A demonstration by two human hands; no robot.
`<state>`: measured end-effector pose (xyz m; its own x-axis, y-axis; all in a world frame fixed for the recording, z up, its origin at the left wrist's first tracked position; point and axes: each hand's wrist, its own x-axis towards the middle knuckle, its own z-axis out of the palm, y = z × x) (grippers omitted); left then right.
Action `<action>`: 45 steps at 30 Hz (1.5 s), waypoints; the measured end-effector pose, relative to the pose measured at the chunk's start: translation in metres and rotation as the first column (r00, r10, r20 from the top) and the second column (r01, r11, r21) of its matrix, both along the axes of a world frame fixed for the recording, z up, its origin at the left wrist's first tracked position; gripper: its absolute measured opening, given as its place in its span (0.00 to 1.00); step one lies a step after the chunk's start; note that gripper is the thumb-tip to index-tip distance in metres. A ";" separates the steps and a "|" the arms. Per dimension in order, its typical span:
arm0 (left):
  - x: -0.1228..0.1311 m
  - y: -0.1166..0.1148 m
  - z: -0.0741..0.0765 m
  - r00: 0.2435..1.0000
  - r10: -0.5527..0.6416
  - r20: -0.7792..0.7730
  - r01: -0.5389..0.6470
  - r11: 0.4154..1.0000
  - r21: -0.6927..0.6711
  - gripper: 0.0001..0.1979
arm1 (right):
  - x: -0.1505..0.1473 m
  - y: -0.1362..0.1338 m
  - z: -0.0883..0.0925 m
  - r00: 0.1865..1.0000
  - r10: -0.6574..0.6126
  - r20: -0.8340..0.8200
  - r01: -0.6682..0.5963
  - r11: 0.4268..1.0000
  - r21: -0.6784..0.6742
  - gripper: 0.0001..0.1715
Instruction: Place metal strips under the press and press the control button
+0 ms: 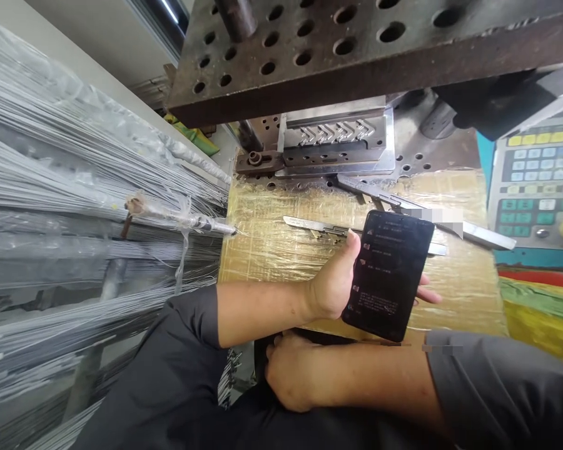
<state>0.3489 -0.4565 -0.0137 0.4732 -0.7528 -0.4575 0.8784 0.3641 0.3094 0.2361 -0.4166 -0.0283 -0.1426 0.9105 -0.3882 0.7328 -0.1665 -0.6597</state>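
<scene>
My left hand (334,278) holds up a black smartphone (388,275), its dark screen showing lines of small, pale text. The thumb lies along the phone's left edge, and fingertips show past its right edge. Below it, my right hand (291,370) rests low over my lap with curled fingers; whether anything is inside them is hidden. Behind the phone, a slim metal strip (304,224) with small brass-coloured pieces lies on the film-wrapped board (258,262). A longer metal bar (478,236) slants across the board, partly covered by the phone and a blurred patch.
A thick drilled steel plate (309,81) hangs over a metal die block (335,140) behind the board. Bundles of thin rods (51,187), partly wrapped in plastic, fill the left. At right stand a control panel (535,169) with buttons and a yellow-green sack (539,312).
</scene>
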 end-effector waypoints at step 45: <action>-0.042 -0.001 0.030 0.928 0.110 0.356 -0.170 0.975 0.142 0.51 | -0.108 -0.182 -0.024 -0.195 -0.666 -0.720 0.697 -0.611 0.376 0.16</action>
<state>0.3065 -0.4571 0.0166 0.7185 -0.5946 -0.3608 0.6508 0.3920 0.6502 0.1284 -0.5988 -0.0525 0.9302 -0.2947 0.2187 0.1963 -0.1041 -0.9750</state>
